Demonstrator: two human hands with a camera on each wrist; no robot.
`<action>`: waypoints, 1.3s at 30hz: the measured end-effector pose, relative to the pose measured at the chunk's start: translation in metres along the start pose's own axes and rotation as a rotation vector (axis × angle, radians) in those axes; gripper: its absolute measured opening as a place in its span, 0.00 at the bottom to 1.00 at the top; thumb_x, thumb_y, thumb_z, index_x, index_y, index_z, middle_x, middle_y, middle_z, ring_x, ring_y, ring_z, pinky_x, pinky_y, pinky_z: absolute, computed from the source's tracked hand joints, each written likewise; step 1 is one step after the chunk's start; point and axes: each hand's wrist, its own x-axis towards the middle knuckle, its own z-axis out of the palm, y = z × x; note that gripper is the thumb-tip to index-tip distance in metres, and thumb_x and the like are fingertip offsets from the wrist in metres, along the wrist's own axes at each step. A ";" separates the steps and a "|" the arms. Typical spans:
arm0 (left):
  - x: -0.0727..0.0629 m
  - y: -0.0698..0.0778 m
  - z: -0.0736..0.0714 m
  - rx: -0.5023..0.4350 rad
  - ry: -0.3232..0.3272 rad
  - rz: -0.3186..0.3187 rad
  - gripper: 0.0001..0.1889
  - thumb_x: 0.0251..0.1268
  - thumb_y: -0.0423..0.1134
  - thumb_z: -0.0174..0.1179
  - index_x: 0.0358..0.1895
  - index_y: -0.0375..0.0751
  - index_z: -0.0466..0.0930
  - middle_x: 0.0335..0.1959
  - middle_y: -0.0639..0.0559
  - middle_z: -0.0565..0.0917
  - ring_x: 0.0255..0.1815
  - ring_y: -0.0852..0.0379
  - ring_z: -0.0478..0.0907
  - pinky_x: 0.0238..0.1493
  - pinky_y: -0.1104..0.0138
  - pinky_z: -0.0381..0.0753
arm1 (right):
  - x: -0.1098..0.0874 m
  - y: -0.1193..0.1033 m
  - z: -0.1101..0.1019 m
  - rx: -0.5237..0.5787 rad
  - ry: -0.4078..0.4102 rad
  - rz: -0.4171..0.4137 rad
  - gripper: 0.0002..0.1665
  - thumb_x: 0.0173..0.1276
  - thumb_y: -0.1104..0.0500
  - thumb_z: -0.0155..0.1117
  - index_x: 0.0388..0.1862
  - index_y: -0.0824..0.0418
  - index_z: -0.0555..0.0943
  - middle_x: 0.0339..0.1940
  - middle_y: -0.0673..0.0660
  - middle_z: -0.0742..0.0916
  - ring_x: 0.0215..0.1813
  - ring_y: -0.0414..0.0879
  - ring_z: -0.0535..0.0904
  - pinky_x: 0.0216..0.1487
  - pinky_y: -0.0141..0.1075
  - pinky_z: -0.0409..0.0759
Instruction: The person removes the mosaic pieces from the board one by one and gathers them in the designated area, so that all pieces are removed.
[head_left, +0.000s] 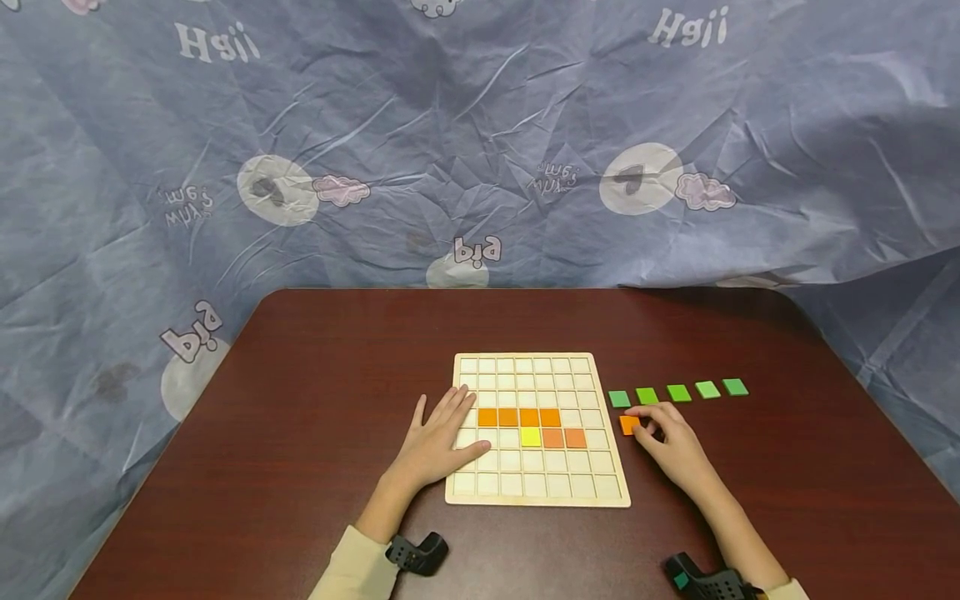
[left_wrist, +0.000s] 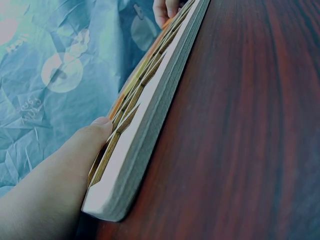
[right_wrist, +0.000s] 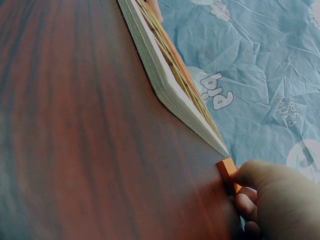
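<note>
Head view, left to right: near the lower centre, the left hand (head_left: 437, 446) is unclenched, its fingers spread and resting with the thumb on the left side of the wooden board (head_left: 540, 502), grasping nothing. Set in the board are a row of four orange tiles (head_left: 507, 417) and, just below, one yellow tile (head_left: 530, 437) and two salmon tiles (head_left: 575, 438). Right of centre, just beside the board's right edge, the right hand (head_left: 675, 446) pinches a loose orange tile (head_left: 627, 425) between thumb and fingers; whether that tile touches the table (head_left: 225, 467) I cannot tell. Above this hand, five green tiles (head_left: 678, 393) lie in a row toward the right.
</note>
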 end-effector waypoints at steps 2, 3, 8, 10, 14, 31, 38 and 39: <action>0.000 0.000 0.000 -0.006 0.000 0.000 0.42 0.57 0.70 0.41 0.72 0.53 0.47 0.74 0.57 0.49 0.75 0.61 0.42 0.70 0.47 0.31 | 0.000 0.000 0.000 -0.003 -0.001 0.003 0.10 0.61 0.62 0.60 0.43 0.60 0.81 0.34 0.53 0.74 0.32 0.35 0.64 0.31 0.28 0.62; 0.000 0.000 0.000 -0.009 -0.001 0.000 0.42 0.57 0.70 0.41 0.72 0.53 0.47 0.74 0.57 0.49 0.75 0.60 0.42 0.70 0.47 0.31 | 0.000 -0.001 -0.001 -0.004 0.000 0.004 0.10 0.61 0.62 0.60 0.43 0.60 0.81 0.34 0.53 0.75 0.32 0.35 0.64 0.31 0.29 0.62; -0.001 0.000 0.000 -0.009 0.000 0.007 0.43 0.57 0.70 0.42 0.72 0.53 0.47 0.74 0.57 0.49 0.75 0.60 0.43 0.70 0.47 0.31 | 0.000 -0.001 -0.002 0.003 -0.004 0.008 0.11 0.62 0.61 0.60 0.43 0.60 0.81 0.36 0.54 0.76 0.32 0.35 0.64 0.30 0.29 0.62; -0.001 0.000 0.000 -0.007 0.003 0.013 0.42 0.57 0.70 0.42 0.72 0.52 0.47 0.74 0.57 0.49 0.75 0.59 0.43 0.70 0.46 0.32 | 0.000 -0.001 -0.002 0.006 -0.006 0.011 0.11 0.62 0.61 0.60 0.43 0.60 0.81 0.37 0.54 0.76 0.32 0.35 0.64 0.30 0.29 0.63; -0.001 0.001 0.000 -0.006 0.006 0.018 0.42 0.57 0.70 0.42 0.72 0.52 0.48 0.74 0.56 0.49 0.75 0.58 0.44 0.70 0.46 0.33 | 0.000 -0.001 -0.003 -0.001 -0.008 0.013 0.11 0.62 0.61 0.60 0.44 0.60 0.81 0.38 0.55 0.76 0.33 0.36 0.65 0.30 0.28 0.63; -0.001 0.001 0.001 0.000 -0.008 0.012 0.42 0.57 0.70 0.41 0.72 0.54 0.46 0.74 0.58 0.47 0.75 0.61 0.41 0.70 0.47 0.31 | -0.002 0.001 -0.001 -0.016 -0.006 0.005 0.12 0.62 0.61 0.59 0.44 0.60 0.81 0.37 0.54 0.76 0.33 0.37 0.64 0.31 0.28 0.62; -0.001 0.000 -0.002 -0.007 -0.014 0.003 0.42 0.57 0.70 0.41 0.72 0.54 0.46 0.74 0.58 0.47 0.75 0.61 0.41 0.70 0.47 0.30 | -0.001 -0.001 -0.001 0.004 -0.004 0.012 0.12 0.62 0.62 0.59 0.44 0.61 0.81 0.39 0.55 0.76 0.33 0.36 0.64 0.30 0.28 0.62; 0.000 0.000 -0.002 -0.004 -0.014 0.004 0.42 0.57 0.70 0.41 0.72 0.54 0.46 0.74 0.58 0.47 0.75 0.61 0.41 0.70 0.47 0.30 | 0.000 -0.001 -0.002 0.006 -0.001 0.010 0.12 0.62 0.62 0.59 0.44 0.61 0.81 0.39 0.55 0.76 0.33 0.36 0.65 0.30 0.28 0.63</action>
